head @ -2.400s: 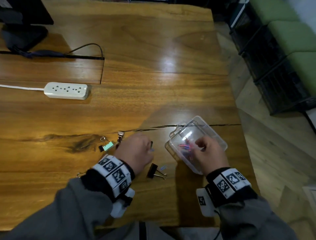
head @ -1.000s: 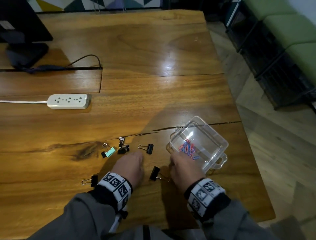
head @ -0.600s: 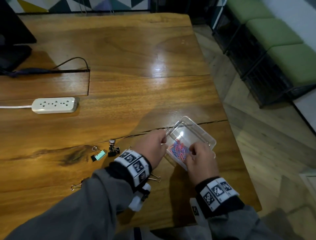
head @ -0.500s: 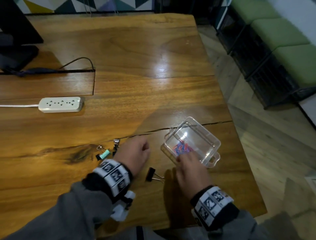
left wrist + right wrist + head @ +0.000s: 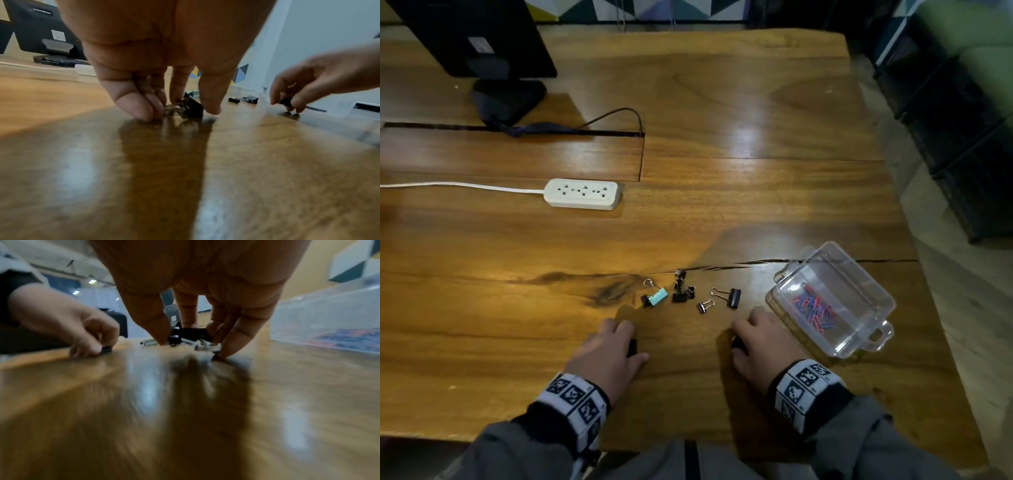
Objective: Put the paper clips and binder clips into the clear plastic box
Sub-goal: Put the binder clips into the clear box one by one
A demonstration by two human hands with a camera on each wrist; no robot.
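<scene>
The clear plastic box (image 5: pixel 859 274) stands open at the near right of the wooden table, with red and blue paper clips (image 5: pixel 813 308) in it. My left hand (image 5: pixel 631 342) (image 5: pixel 185 108) is down on the table, thumb and fingers pinching a black binder clip (image 5: pixel 191 106). My right hand (image 5: pixel 739 337) (image 5: pixel 191 344), just left of the box, pinches another black binder clip (image 5: pixel 189 335) against the wood. Beyond the hands lie a teal binder clip (image 5: pixel 656 297) and several black binder clips (image 5: pixel 681 291).
A white power strip (image 5: pixel 582 193) with its cord lies further back on the left. A monitor stand (image 5: pixel 506 99) and a dark cable sit at the back left. The table's right edge (image 5: pixel 914 274) runs just past the box, with floor beyond.
Both hands have drawn back toward the near edge. The right hand left the box, the left hand left the clip cluster, and each now pinches a black binder clip on the table.
</scene>
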